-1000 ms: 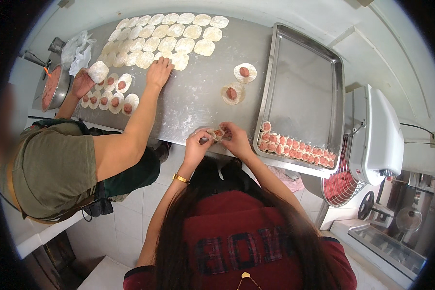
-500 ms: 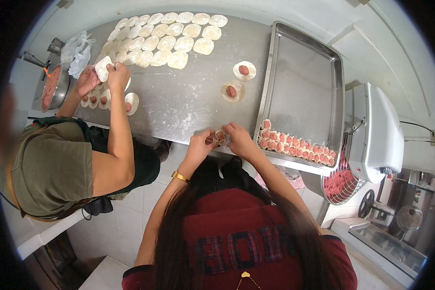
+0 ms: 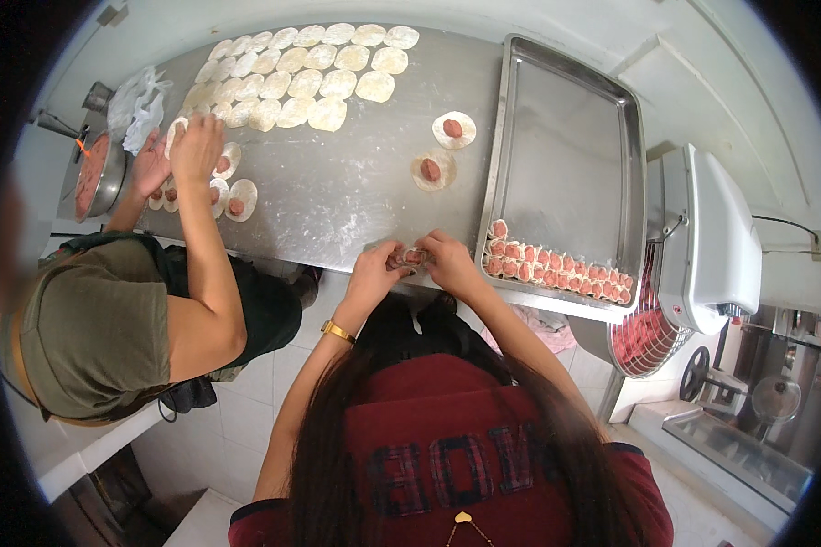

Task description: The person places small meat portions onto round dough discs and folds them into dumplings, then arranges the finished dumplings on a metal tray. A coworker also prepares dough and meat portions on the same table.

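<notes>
At the near edge of the steel table (image 3: 337, 191), my left hand (image 3: 374, 272) and my right hand (image 3: 452, 263) pinch a dumpling (image 3: 413, 258) from both sides. Pink meat filling shows at its open top, with the pale wrapper gathered round it. Beyond my hands lie two flat round wrappers, a nearer one (image 3: 442, 180) and a farther one (image 3: 462, 139), each with a lump of filling in the middle. To the right, a metal tray (image 3: 570, 109) holds rows of open-topped dumplings (image 3: 556, 271) along its near end.
At the left a co-worker (image 3: 109, 319) handles a wrapper beside several filled ones. Rows of bare wrappers (image 3: 301, 82) cover the table's far left. A bowl of filling (image 3: 114, 178) stands at the left end. A white mixer (image 3: 716, 242) with a wire guard stands right of the tray.
My hands stay on the dumpling, which looks more gathered between my fingers. The co-worker's right hand has shifted left, and another filled wrapper shows near it. The view has shifted slightly.
</notes>
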A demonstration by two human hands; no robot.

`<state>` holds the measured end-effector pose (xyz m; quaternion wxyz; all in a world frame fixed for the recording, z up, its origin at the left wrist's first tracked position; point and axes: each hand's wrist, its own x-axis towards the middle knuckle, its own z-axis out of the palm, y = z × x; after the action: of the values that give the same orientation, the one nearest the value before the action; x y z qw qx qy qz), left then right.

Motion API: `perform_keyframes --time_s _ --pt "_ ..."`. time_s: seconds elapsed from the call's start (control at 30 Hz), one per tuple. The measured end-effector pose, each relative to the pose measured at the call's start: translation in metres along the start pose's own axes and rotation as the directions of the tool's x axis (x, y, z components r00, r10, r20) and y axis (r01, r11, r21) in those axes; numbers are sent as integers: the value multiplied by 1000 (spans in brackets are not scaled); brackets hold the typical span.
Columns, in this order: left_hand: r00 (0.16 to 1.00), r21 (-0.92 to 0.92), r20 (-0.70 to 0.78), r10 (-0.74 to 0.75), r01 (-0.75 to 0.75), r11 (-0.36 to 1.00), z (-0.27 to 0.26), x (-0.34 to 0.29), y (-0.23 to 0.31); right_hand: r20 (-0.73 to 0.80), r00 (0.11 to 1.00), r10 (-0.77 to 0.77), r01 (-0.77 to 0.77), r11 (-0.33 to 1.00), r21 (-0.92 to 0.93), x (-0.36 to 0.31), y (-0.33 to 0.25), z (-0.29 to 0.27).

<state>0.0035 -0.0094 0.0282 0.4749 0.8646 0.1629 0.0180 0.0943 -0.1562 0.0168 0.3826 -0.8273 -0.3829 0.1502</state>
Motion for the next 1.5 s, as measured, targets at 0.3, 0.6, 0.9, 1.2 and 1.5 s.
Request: perform_keyframes --time_s 0.3,0.6,0.9,1.2,1.5 --pt "999 15 7 -35 35 999 10 1 -8 -96 995 -30 36 997 66 -2 -2 -2" --pt "1000 85 -25 16 -14 996 12 7 -7 -44 999 -13 16 996 86 5 0 0" --pt "999 82 5 39 -39 996 5 10 -7 -96 994 -49 54 997 55 8 2 3" --pt "993 37 5 114 -114 993 2 15 -11 -68 998 -19 24 997 70 7 0 4" --pt "994 0 -73 80 -80 997 7 7 -4 -54 998 27 -20 993 120 5 0 8"
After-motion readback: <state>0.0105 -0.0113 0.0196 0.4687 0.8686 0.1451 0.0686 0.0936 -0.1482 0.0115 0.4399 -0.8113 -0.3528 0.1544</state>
